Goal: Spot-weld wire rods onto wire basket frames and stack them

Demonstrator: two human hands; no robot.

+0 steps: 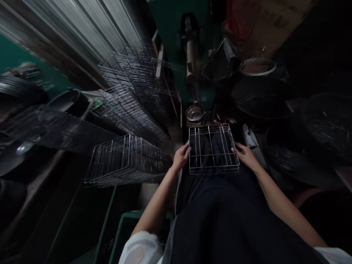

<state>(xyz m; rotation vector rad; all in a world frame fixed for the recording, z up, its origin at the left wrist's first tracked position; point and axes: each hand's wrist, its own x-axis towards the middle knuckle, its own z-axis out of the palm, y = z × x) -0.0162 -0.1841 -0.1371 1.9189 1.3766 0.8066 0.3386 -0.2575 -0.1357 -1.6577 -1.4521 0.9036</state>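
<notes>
A rectangular metal wire rack [210, 155] is held level over my lap, with dark cloth showing through its bars. My left hand [181, 156] grips its left side, fingers at the edge wires. On the opposite side, my right hand [245, 154] holds the right edge, its thumb near the frame. Just beyond the rack stands a small round metal bowl [194, 113] below a machine with a spindle [190, 60]. To the left, a stack of similar wire racks [130, 156] stands close to my left hand.
More wire racks [129, 99] are piled at the upper left. Dark basins [258, 97] with blurred contents stand on the right, near a white-rimmed bucket [257, 67]. A green crate [132, 215] lies below my left forearm. Pots [66, 101] stand at far left.
</notes>
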